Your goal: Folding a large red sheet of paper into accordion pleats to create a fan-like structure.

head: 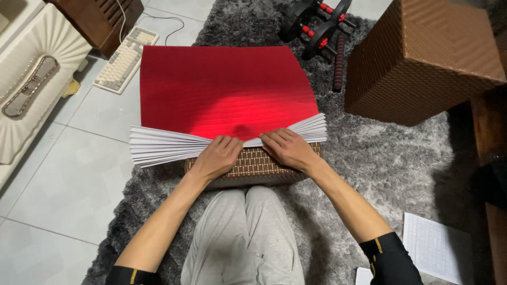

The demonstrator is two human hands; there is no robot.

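A large glossy red sheet [222,87] lies over a low woven brown box [259,168] in front of my knees. Its near edge is folded into a stack of white accordion pleats [158,146] that fan out to the left and right. My left hand [221,155] presses down on the pleats just left of centre. Close beside it, just right of centre, my right hand [288,149] pinches the pleats. The pleats bunch together between the two hands.
I sit on a grey shag rug [380,158]. A tall brown woven box [422,58] stands at the right, dumbbells [317,26] behind the sheet, a cream keyboard [125,59] on the tiled floor at the left. White papers [435,245] lie at the lower right.
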